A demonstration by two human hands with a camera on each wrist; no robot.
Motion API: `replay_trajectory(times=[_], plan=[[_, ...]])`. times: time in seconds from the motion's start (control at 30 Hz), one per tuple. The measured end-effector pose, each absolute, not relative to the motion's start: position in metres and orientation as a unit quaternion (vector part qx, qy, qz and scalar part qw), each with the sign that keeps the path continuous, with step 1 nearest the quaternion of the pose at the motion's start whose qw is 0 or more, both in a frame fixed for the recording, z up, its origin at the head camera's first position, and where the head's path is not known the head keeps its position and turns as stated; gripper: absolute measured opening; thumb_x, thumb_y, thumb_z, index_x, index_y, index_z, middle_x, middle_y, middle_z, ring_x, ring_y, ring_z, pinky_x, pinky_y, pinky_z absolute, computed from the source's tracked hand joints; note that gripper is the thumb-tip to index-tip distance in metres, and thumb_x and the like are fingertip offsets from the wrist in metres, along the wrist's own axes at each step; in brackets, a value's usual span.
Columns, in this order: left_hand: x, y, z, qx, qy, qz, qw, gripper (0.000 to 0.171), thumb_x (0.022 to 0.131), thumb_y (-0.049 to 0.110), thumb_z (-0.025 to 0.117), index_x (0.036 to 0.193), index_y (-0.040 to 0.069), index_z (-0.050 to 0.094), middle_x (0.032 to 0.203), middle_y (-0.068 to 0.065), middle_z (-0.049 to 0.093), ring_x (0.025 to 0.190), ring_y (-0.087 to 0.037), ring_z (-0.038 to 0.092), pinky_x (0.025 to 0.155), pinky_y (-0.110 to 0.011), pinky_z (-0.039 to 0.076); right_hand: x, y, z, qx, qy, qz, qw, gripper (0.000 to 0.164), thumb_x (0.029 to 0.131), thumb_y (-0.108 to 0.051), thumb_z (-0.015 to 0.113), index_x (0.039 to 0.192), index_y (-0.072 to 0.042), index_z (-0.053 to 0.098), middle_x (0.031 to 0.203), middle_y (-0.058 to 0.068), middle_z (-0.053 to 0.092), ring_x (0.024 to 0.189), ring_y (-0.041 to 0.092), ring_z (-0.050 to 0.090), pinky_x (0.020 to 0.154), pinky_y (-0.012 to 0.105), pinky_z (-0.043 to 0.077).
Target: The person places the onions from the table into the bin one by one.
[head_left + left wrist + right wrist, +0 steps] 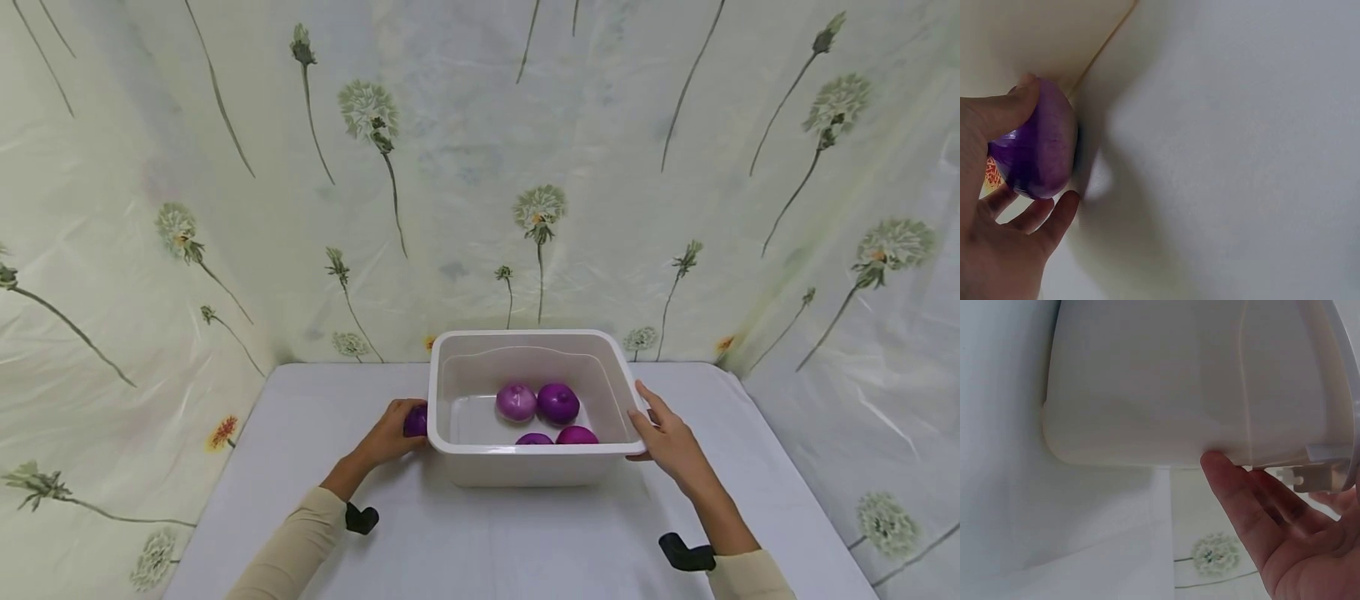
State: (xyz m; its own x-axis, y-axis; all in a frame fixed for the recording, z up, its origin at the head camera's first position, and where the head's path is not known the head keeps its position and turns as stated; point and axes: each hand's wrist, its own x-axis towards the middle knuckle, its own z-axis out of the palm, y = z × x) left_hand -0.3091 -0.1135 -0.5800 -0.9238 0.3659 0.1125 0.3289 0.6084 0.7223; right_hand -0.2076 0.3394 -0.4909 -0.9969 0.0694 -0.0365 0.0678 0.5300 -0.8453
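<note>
A white plastic tub (525,472) stands on the table, its long side toward me. Outside its left wall, my left hand (392,432) holds a purple onion (416,422). The left wrist view shows the thumb on one side of that onion (1044,144) and the fingers curled around the other, close to the table. At the tub's right end, my right hand (667,437) grips the rim, with the thumb on top and fingertips (1216,464) against the outer wall. Inside the tub lie several more purple onions (558,404); the front wall partly hides the nearer ones.
A white cloth (337,400) covers the table. Behind and on both sides hangs a pale sheet (450,167) printed with dandelions. The tub stands near the table's back edge. Each wrist wears a black mount (686,553).
</note>
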Motion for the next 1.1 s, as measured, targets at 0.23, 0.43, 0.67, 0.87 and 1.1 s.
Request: replay_trajectory(times=[0.23,0.43,0.67,0.87,1.1], plan=[[-0.309,-0.112,-0.580,0.191,0.895,0.402,0.023,0.060,0.083,0.015,0.082,0.136,0.010,0.054,0.133,-0.021,0.052,0.123,-0.036,0.054,0.103,-0.057,0.047,-0.208,0.339,-0.489,-0.044,-0.875,0.482,-0.003,0.066,0.106,-0.037,0.047,0.162,-0.022,0.015,0.143,0.035,0.047,0.106,0.042,0.066,0.069,0.041,0.062],[-0.309,-0.113,-0.582,0.188,0.896,0.402,0.014,0.060,0.082,0.015,0.083,0.135,0.010,0.055,0.133,-0.020,0.053,0.123,-0.035,0.053,0.103,-0.056,0.047,-0.207,0.339,-0.490,-0.045,-0.876,0.481,-0.006,0.067,0.106,-0.038,0.047,0.162,-0.024,0.014,0.145,0.035,0.046,0.106,0.042,0.067,0.067,0.038,0.062],[-0.309,-0.121,-0.578,0.175,0.891,0.420,0.001,0.065,0.077,0.023,0.088,0.134,0.014,0.057,0.128,-0.018,0.056,0.112,-0.031,0.057,0.097,-0.052,0.052,-0.206,0.339,-0.487,-0.042,-0.875,0.482,-0.005,0.066,0.106,-0.037,0.047,0.162,-0.023,0.013,0.145,0.035,0.044,0.107,0.043,0.066,0.067,0.038,0.062],[-0.308,-0.136,-0.572,0.163,0.895,0.415,0.005,0.067,0.078,0.028,0.087,0.136,0.016,0.056,0.129,-0.019,0.055,0.108,-0.031,0.058,0.092,-0.050,0.054,-0.206,0.338,-0.487,-0.040,-0.875,0.483,-0.007,0.066,0.106,-0.036,0.047,0.162,-0.022,0.013,0.145,0.035,0.044,0.105,0.041,0.067,0.069,0.040,0.062],[-0.309,-0.157,-0.554,0.162,0.893,0.420,-0.008,0.065,0.082,0.026,0.084,0.138,0.014,0.054,0.130,-0.021,0.054,0.109,-0.035,0.060,0.089,-0.049,0.056,-0.206,0.338,-0.488,-0.040,-0.876,0.482,-0.005,0.067,0.106,-0.038,0.046,0.162,-0.023,0.013,0.145,0.035,0.045,0.107,0.044,0.066,0.067,0.038,0.062]])
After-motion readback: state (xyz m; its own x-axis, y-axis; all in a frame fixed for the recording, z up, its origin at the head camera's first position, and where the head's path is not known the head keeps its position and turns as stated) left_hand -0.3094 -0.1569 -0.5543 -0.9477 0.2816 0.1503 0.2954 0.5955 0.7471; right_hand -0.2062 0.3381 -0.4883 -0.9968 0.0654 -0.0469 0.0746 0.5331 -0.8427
